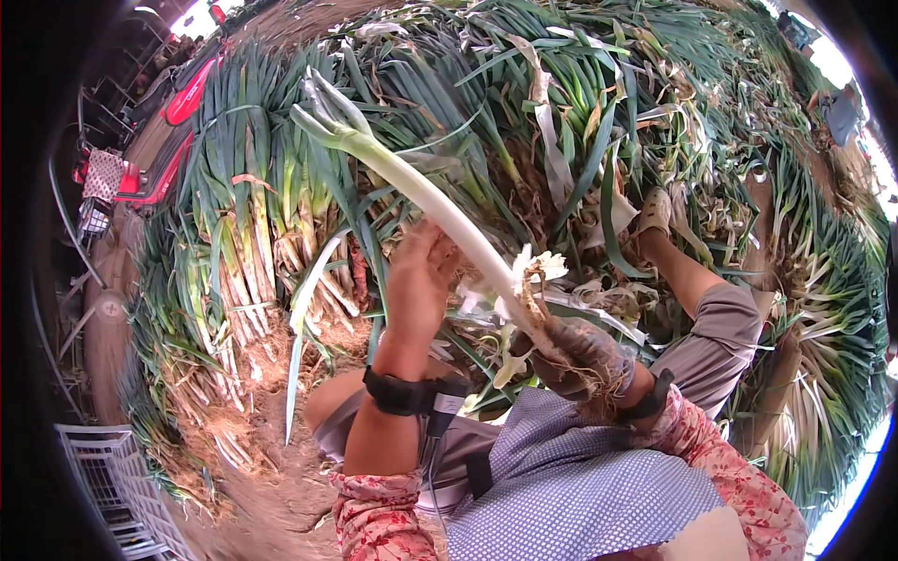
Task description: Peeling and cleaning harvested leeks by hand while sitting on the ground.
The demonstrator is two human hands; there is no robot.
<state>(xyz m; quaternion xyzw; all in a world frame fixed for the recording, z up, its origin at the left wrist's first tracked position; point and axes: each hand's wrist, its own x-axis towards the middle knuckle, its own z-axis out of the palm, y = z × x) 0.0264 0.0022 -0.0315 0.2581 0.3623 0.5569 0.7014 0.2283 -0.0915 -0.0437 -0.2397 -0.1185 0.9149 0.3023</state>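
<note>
A thick leek (449,210) with a white shank slants across the middle, its cut green top at the upper left and its roots at the lower right. My right hand (586,357), in a dark soiled glove, grips it at the root end. Peeled leaf shreds cling to the shank just above that hand. My left hand (424,270), bare and blurred, is raised beside the middle of the shank; its fingers are partly hidden, and whether they touch the leek cannot be told. A strip of leek leaf (309,294) hangs left of my left wrist.
Bundled leeks (242,280) with roots towards me stand at the left. Piled leeks and leaf scraps (582,91) spread ahead, and more leeks (828,365) lie at the right. A grey plastic crate (133,484) is at the lower left, a red machine (186,98) at the upper left.
</note>
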